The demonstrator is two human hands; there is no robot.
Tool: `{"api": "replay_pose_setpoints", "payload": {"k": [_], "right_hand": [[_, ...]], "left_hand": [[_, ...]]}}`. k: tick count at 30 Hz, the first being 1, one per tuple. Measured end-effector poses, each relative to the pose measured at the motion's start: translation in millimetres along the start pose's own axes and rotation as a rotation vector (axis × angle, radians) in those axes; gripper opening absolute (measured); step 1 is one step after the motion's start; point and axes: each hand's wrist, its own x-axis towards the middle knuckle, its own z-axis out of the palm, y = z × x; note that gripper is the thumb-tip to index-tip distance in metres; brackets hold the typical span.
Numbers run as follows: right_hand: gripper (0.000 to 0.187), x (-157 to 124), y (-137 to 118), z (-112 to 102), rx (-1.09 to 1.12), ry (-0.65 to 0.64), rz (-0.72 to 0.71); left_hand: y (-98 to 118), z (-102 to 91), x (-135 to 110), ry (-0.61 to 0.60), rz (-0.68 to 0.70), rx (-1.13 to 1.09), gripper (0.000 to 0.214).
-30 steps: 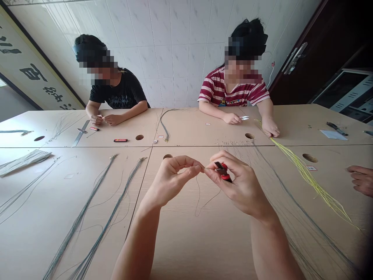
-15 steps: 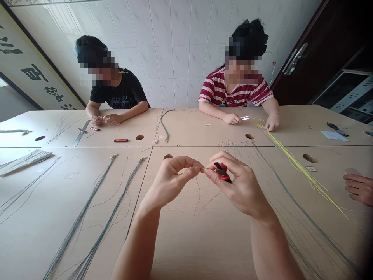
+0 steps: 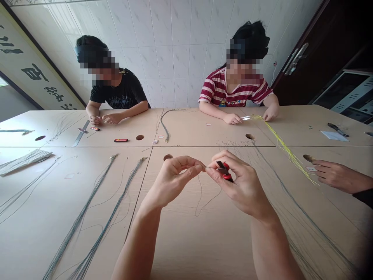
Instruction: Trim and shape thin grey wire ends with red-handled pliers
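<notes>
My left hand [image 3: 176, 181] is closed in a pinch on a thin cord [image 3: 200, 194], near the middle of the view. Facing it, my right hand [image 3: 237, 184] pinches the same cord between thumb and forefinger, the fingertips of both hands almost touching. Small red-handled pliers [image 3: 225, 173] are tucked in my right palm, their dark jaws pointing up and left. A loop of the cord hangs below my fingers. Whatever sits right at the fingertips is too small to make out.
Bundles of grey-green cord [image 3: 107, 221] lie at left, more strands [image 3: 285, 186] at right. Across the table [image 3: 186, 249] sit two people; the one in stripes holds yellow cords [image 3: 287, 149]. Another person's hand [image 3: 338, 175] reaches in from the right. A red marker-like stick [image 3: 121, 140] lies beyond.
The other person's hand at right has moved left toward the yellow cords. Those cords have been drawn back toward the person in stripes. My hands have barely shifted.
</notes>
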Motion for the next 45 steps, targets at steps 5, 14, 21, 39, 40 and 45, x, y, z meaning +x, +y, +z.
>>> {"api": "replay_pose_setpoints", "payload": {"k": [5,14,21,39,40,45], "right_hand": [[0.016,-0.1,-1.1,0.0,-0.014,-0.001,-0.002],[0.015,0.2,-0.7,-0.2,-0.037,-0.002,0.002],[0.015,-0.6,-1.5,-0.6,-0.043,0.001,0.000],[0.015,-1.3,-3.6,-0.1,-0.060,0.004,0.001],[0.015,-1.2,-3.7,0.1,-0.058,0.005,0.000],[0.014,-0.4,-3.0,0.5,-0.064,0.007,-0.004]], "left_hand": [[-0.3,-1.1,-0.2,0.005,-0.011,0.000,0.021],[0.6,-0.8,0.5,0.009,-0.012,0.015,0.020],[0.9,-0.7,0.9,0.012,-0.007,0.018,0.019],[1.8,-0.5,0.3,0.017,-0.009,0.012,0.020],[2.2,-0.5,0.2,0.015,-0.016,0.015,0.020],[2.9,-1.1,0.0,0.012,-0.006,0.028,0.021]]}}
